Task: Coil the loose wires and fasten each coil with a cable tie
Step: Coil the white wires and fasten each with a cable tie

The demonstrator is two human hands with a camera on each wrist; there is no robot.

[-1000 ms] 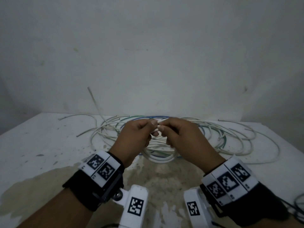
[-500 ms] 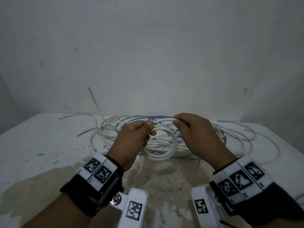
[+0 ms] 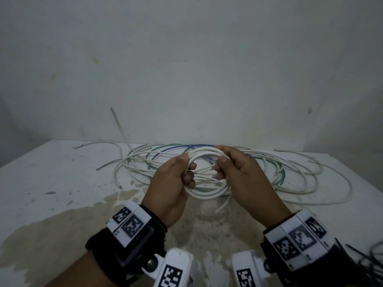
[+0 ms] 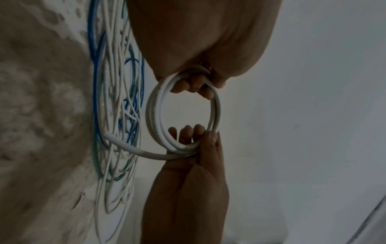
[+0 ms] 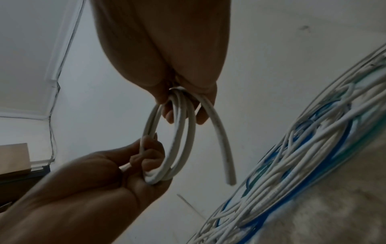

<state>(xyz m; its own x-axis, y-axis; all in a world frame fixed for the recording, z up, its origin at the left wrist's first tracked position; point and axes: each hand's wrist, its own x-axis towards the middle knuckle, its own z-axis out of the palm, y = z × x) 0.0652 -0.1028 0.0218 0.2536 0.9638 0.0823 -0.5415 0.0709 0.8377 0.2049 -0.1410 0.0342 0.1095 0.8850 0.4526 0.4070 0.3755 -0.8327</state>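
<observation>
Holding white wire coil (image 3: pixel 207 175) up over table (image 3: pixel 51 172), between my hands. My left hand (image 3: pixel 172 183) curls fingers round left side. My right hand (image 3: pixel 242 179) grips right side. One loose end (image 5: pixel 225 161) hangs down. Wire pile (image 3: pixel 290 170) lies behind; colours maybe blue, green.

A white table (image 3: pixel 62 179), flecked with dark specks, lies under the fingers (image 3: pixel 189 180). A broad brown stain (image 3: pixel 51 235) spreads on it below and left of them. A pale scuffed wall (image 3: pixel 186 69) rises behind them. Far left of them stands a brown box (image 5: pixel 13 158), with a thin dark cord (image 5: pixel 50 132) just beside it.
</observation>
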